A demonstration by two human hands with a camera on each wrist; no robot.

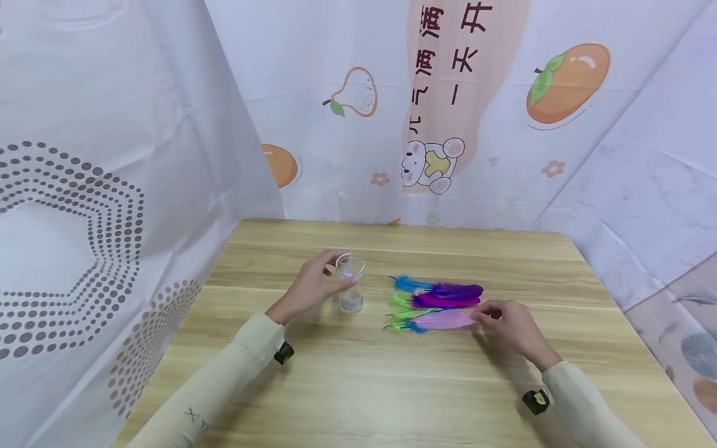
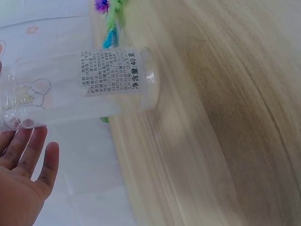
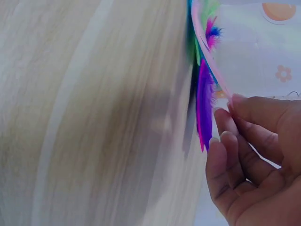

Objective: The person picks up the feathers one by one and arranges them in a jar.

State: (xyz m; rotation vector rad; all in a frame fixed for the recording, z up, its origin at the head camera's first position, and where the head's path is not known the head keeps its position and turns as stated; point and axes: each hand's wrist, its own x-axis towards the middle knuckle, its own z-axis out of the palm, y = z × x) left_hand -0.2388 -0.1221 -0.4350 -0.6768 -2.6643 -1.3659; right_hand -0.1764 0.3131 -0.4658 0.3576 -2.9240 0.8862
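Observation:
My left hand (image 1: 307,287) grips a clear plastic jar (image 1: 351,291) near its rim, thumb on the near side and fingers round the far side. The jar stands upright and lidless on the table, with a printed label (image 2: 113,73) low on its wall. To its right lies a spread of feathers in blue, purple (image 1: 460,291), magenta and green (image 1: 402,300). On the near side of them is a pink feather (image 1: 442,320) with blue fluff at its quill end. My right hand (image 1: 520,331) pinches its tip between thumb and forefinger; in the right wrist view the tip is lifted.
The wood-grain table (image 1: 358,392) extends in front of both arms. A white curtain (image 1: 313,124) with fruit prints hangs behind its far edge, and a dotted cloth (image 1: 140,249) hangs along the left side. Each wrist carries a small black device (image 1: 536,401).

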